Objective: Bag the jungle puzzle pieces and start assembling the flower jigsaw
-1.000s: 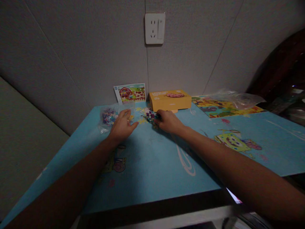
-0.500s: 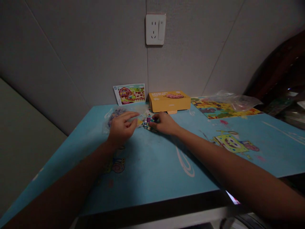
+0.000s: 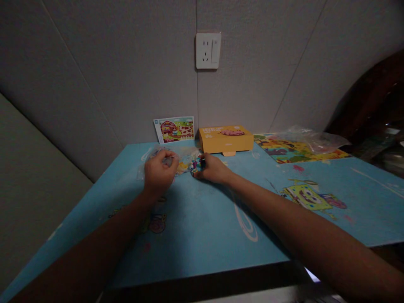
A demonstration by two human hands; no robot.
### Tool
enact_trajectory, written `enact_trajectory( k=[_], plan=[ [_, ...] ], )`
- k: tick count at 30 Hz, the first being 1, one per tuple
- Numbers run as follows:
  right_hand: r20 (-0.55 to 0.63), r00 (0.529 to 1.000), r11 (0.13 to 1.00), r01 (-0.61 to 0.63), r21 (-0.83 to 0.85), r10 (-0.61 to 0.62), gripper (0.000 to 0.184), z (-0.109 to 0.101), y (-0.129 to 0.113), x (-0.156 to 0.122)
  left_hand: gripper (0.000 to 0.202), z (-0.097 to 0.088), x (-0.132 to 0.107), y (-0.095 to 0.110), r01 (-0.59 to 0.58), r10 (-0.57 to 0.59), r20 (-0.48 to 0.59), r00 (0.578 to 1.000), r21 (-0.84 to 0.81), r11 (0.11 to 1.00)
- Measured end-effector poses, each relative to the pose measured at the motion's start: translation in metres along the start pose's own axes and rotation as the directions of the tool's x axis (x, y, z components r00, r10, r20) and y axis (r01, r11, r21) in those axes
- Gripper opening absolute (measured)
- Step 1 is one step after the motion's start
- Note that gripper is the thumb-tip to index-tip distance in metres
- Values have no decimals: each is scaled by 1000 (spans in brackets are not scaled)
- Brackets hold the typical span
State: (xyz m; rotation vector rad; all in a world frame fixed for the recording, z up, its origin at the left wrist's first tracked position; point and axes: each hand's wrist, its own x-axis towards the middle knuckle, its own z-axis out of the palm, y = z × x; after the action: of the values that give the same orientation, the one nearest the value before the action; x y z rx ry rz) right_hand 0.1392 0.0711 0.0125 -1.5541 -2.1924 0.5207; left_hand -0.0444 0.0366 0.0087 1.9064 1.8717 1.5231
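A clear plastic bag [image 3: 186, 154] lies at the back left of the table, with colourful pieces showing through it. My left hand [image 3: 160, 169] is over its left part, thumb and fingertips pinched together on the plastic. Close by on the right, my right hand [image 3: 213, 169] grips a small bunch of puzzle pieces [image 3: 195, 164] in purple, teal and white. These pieces are at the bag's right end; the fingers partly cover them. Some yellow shows through the plastic between the two hands.
A farm picture card [image 3: 176, 129] leans against the wall behind the bag. Right of it sits a yellow puzzle box [image 3: 226, 141]. Farther right, a crumpled clear bag [image 3: 325, 141] rests on a bright puzzle picture [image 3: 284, 152]. The blue table mat [image 3: 202, 227] has cartoon prints.
My left hand's fingers, stretched out before, have curled into a pinch at the bag. My right hand keeps hold of the puzzle pieces, which have turned slightly. The camera has tilted up a little.
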Motion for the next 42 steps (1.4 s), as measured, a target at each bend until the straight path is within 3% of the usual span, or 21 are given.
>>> enact_trajectory(
  k=[4, 9, 16, 23, 30, 34, 38, 40, 42],
  plan=[
    [27, 999, 997, 33, -71, -31, 29, 1, -5, -7, 16, 0, -1, -1, 18, -19, -20, 1000, -60, 998],
    [-166, 978, 974, 88, -211, -124, 46, 12, -9, -9, 12, -1, 3, -2, -68, 64, -68, 996, -52, 996],
    [-43, 994, 975, 85, -207, -96, 44, 11, -17, -7, 10, 1, 2, -2, -111, 109, -87, 990, -24, 993],
    [-106, 992, 941, 29, -338, -68, 48, 12, -22, -13, 15, -10, 5, 8, -171, 189, -79, 979, 186, 968],
    [-66, 998, 955, -5, -297, -16, 49, 6, -18, -4, 17, -23, 9, 13, -261, 305, -66, 950, 369, 892],
    [-67, 997, 989, 37, -141, -46, 51, 0, -5, -2, 16, -23, 8, 11, -248, 291, -70, 954, 359, 900],
    [-148, 988, 980, 81, 183, -54, 40, -3, 5, -7, 15, -19, 4, 11, -245, 281, -57, 958, 343, 907],
    [-168, 986, 884, 70, 463, 11, 39, 0, 4, -9, 16, -17, 1, 12, -293, 316, -33, 948, 299, 908],
    [-94, 993, 703, 16, 711, 72, 41, 6, -2, -6, 18, -16, -2, 13, -333, 348, -17, 937, 252, 909]
  ],
)
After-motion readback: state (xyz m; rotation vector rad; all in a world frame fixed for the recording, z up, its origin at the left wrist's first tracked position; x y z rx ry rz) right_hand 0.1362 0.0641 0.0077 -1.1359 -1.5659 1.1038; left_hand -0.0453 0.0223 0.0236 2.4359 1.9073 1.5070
